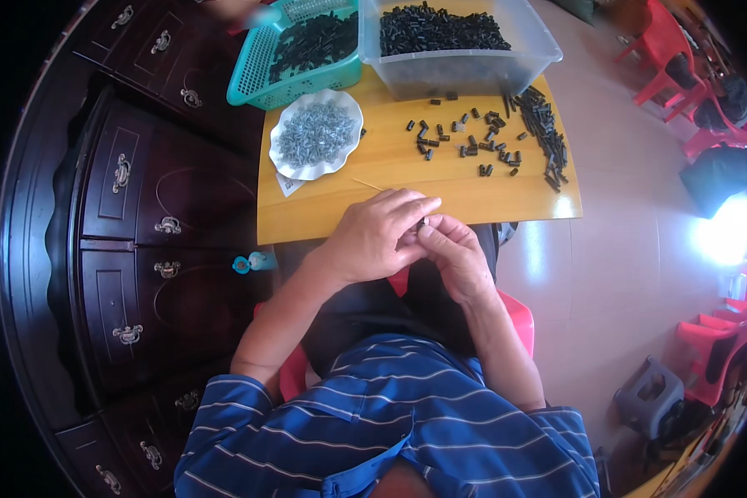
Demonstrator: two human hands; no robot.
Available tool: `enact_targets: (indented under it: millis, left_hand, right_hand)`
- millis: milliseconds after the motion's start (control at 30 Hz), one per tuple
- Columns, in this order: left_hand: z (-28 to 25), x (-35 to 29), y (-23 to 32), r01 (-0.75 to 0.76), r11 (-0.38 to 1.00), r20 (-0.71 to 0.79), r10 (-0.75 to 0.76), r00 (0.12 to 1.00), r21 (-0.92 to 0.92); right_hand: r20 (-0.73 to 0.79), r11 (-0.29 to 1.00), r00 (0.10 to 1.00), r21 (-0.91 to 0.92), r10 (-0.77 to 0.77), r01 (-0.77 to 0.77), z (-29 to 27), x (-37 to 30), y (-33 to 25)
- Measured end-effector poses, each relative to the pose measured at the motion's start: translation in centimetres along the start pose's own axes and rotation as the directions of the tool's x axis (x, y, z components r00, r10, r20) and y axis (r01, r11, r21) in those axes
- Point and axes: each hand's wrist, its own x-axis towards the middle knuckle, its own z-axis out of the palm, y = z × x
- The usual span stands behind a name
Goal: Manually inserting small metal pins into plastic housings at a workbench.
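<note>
My left hand [379, 234] and my right hand [456, 253] meet at the front edge of the yellow table [307, 214], fingers closed together. A small black piece [423, 222] shows at the right thumb and fingertips; most of it is hidden. What the left fingers pinch is covered by the hand itself. Just beyond the left hand a thin yellowish stick [367, 184] slants over the table. Farther off, several short black cylindrical pieces [471, 151] lie scattered. A white scalloped plate [277, 159] holds a heap of small clear-and-silver parts [314, 133].
At the back stand a green basket [242, 81] and a clear plastic bin [456, 76], both filled with black pieces. Longer black strips [546, 137] are piled along the table's right edge. A dark wooden cabinet [191, 207] rises at left; red chairs [705, 357] stand at right.
</note>
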Motion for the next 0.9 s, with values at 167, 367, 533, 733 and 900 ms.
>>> enact_targets:
  millis: [167,367,533,733,900]
  left_hand:
    - [1.3,-0.2,-0.7,-0.065,0.994,-0.093,0.073,0.993,0.086]
    - [1.2,-0.2,-1.2,-0.009,0.997,-0.060,0.005,0.998,-0.072]
    - [1.0,-0.2,-1.1,-0.011,0.994,-0.042,0.006,0.999,-0.112]
    - [1.1,0.0,-1.0,-0.037,0.994,-0.071,0.030,0.997,-0.107]
    - [1.0,0.0,-1.1,-0.028,0.997,-0.081,0.022,0.996,-0.072]
  right_hand:
    - [0.013,0.998,1.000,0.049,0.029,-0.029,-1.1,0.1,0.5]
    - [0.006,0.979,0.998,0.194,0.065,-0.064,-1.0,0.0,0.0]
    - [0.055,0.977,0.996,0.199,0.072,-0.081,-0.8,-0.1,-0.3]
    - [0.036,0.981,0.997,0.180,0.068,-0.073,-0.3,-0.1,-0.3]
    - [0.044,0.986,0.997,0.147,0.069,-0.075,-0.4,0.0,-0.5]
